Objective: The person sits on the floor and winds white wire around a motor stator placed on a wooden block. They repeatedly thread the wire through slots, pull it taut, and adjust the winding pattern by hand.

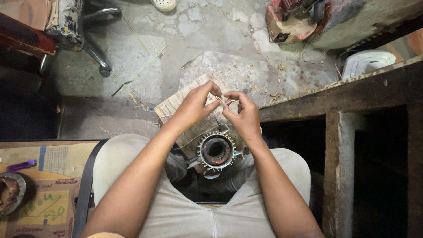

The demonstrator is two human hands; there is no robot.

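Note:
My left hand (195, 104) and my right hand (243, 115) meet above my knees, fingertips pinched together on a thin pale string (225, 102) stretched between them. The string trails down from my hands toward a round motor stator (216, 151) with metal fins and copper-coloured windings inside, which sits between my legs. Under the stator lies a worn wooden board (176, 105) on the concrete floor.
A dark wooden workbench frame (339, 94) stands at the right. A flattened cardboard box (48, 194) with a round metal part (11, 191) lies at the lower left. A swivel chair base (94, 53) and a torn carton (291, 22) sit farther off.

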